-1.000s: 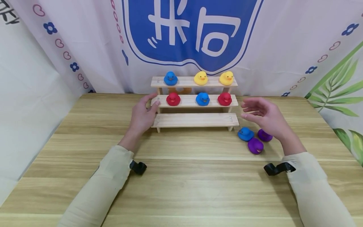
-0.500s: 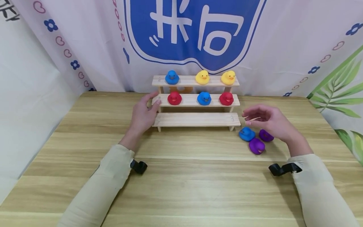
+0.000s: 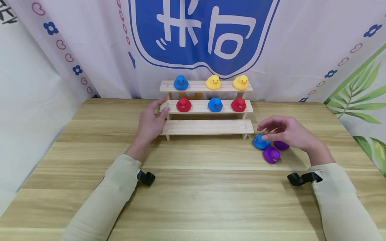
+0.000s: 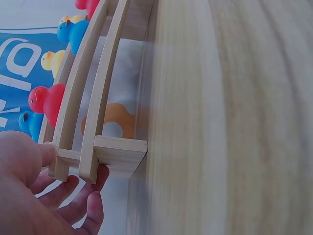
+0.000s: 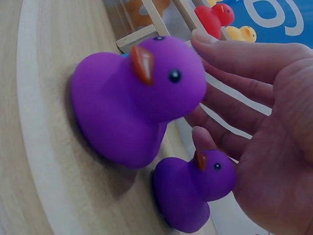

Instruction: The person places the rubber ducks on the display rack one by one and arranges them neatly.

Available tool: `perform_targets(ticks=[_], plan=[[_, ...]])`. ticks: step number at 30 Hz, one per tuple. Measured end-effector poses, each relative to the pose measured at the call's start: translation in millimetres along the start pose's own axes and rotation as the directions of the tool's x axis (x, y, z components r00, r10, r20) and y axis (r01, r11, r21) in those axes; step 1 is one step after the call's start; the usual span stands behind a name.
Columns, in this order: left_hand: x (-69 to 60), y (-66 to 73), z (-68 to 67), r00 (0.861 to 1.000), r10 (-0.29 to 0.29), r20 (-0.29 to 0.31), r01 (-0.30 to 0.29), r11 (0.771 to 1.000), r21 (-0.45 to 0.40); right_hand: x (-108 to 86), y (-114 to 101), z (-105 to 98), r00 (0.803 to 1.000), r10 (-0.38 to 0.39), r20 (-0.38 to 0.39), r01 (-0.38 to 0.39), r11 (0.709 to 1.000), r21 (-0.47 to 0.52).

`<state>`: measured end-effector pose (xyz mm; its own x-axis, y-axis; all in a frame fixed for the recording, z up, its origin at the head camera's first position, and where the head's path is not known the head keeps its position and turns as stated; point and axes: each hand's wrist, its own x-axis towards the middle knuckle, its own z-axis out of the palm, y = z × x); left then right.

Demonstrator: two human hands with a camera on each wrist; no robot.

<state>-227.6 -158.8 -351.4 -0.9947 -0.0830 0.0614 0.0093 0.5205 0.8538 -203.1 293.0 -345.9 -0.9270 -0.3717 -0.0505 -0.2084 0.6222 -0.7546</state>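
Note:
A three-tier wooden shelf (image 3: 208, 127) stands at the table's back. My left hand (image 3: 151, 122) grips its left end; in the left wrist view the thumb and fingers of that hand (image 4: 54, 196) lie around the board ends. Over the loose blue duck (image 3: 260, 142) hovers my right hand (image 3: 291, 132), fingers loosely bent, thumb tip overlapping the duck; contact cannot be told. Two purple ducks, one in front (image 3: 272, 155) and one partly under the hand (image 3: 281, 145), lie beside it. In the right wrist view the hand (image 5: 264, 112) holds nothing, behind the large purple duck (image 5: 137, 103).
On the top tier sit a blue duck (image 3: 181, 82) and two yellow ones (image 3: 213, 82). The middle tier carries a red duck (image 3: 184, 105), a blue one (image 3: 215, 104) and another red one (image 3: 239, 104). A printed curtain (image 3: 105, 50) hangs behind the table (image 3: 193, 197).
My right hand has moved down and slightly right, closer to the loose blue duck. My left hand keeps its grip on the shelf, and the ducks lie as before.

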Motion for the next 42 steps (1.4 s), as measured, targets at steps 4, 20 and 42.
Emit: perform_targets(ticks=[4, 20, 42], plan=[[0.3, -1.0, 0.6, 1.000, -0.002, 0.003, 0.002, 1.000, 0.006, -0.5, 0.6, 0.4, 0.999, 0.025, 0.023, -0.024, 1.000, -0.009], [0.1, -2.6, -0.1, 1.000, 0.020, -0.004, -0.020, 1.000, 0.006, 3.7, -5.7, 5.4, 0.991, 0.086, 0.100, -0.073, 0.989, -0.129], [0.6, -1.8, 0.6, 1.000, 0.009, -0.008, -0.009, 1.000, 0.025, -2.3, -9.7, -1.3, 0.997, 0.057, 0.057, -0.050, 0.992, -0.117]])
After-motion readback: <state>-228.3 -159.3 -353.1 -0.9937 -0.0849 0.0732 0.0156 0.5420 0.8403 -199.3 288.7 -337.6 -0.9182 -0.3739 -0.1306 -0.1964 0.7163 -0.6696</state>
